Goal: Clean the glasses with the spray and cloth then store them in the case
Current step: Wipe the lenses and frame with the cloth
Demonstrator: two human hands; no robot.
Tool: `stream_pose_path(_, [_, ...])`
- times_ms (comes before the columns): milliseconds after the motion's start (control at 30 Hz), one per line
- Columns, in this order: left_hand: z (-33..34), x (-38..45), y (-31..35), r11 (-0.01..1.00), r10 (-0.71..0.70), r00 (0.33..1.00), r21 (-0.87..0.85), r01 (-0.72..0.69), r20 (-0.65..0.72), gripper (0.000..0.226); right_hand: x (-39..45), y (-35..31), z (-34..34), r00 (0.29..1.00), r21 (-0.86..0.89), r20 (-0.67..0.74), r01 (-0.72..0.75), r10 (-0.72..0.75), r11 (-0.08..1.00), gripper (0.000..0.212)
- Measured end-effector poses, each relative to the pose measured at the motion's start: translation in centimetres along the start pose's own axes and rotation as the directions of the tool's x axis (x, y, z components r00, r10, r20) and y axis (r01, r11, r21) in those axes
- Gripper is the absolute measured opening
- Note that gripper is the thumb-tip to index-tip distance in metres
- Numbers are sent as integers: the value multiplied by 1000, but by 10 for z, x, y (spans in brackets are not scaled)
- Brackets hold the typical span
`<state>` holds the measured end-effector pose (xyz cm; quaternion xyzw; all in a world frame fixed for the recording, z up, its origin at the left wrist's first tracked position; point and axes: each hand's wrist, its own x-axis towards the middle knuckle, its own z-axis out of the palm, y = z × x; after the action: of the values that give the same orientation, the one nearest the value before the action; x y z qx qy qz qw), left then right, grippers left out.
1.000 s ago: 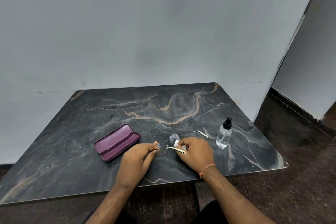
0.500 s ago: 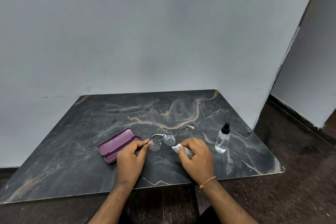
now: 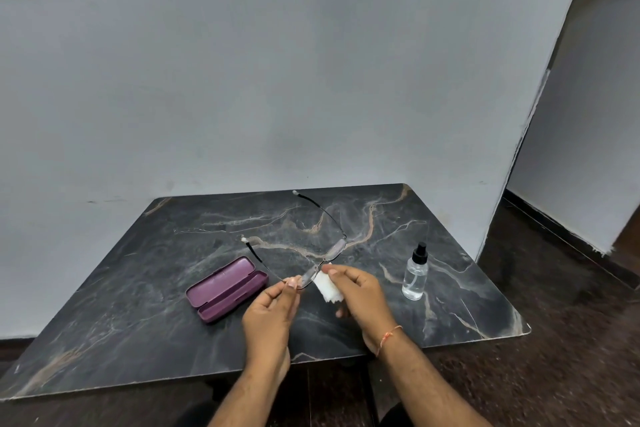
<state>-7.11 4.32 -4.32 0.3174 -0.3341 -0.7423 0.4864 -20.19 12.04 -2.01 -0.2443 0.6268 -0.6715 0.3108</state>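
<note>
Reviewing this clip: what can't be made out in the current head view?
- Glasses: lenses too clear and small to judge cleanliness.
- Cloth: partly hidden by the right hand.
- Spray bottle: liquid level unclear through glare.
- Case: interior too foreshortened to inspect.
- Left hand: fingertip pinch partly hidden.

A dark marble-patterned table point(image 3: 363, 218) is set against a plain grey wall point(image 3: 277, 80), with dark speckled floor point(image 3: 571, 340) seen at right.
</note>
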Motion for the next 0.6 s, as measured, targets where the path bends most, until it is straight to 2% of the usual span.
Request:
stream_pose_path(100, [3,-6,2,990,-81,995,-108,86,52,20,-2,-10,0,997,91,68,40,-46,995,13])
stream_pose_path(200, [4,-11,6,979,-121,990,-155,131,73,22,0,-12,-1,992,57,66,108,-111,993,11])
stream_pose_path(333, [7,-16,9,978,-124,986,-156,141,115,40,2,-19,-3,980,31,46,191,-192,981,10])
stream_pose_path(467, [11,-19,13,984,-130,981,-107,146,142,40,8,-27,-8,946,-130,41,325,-322,937,3])
stream_pose_path(600, [7,-21,17,987,-158,976,35,155,152,34,10,-36,-15,869,-319,43,480,-494,817,4])
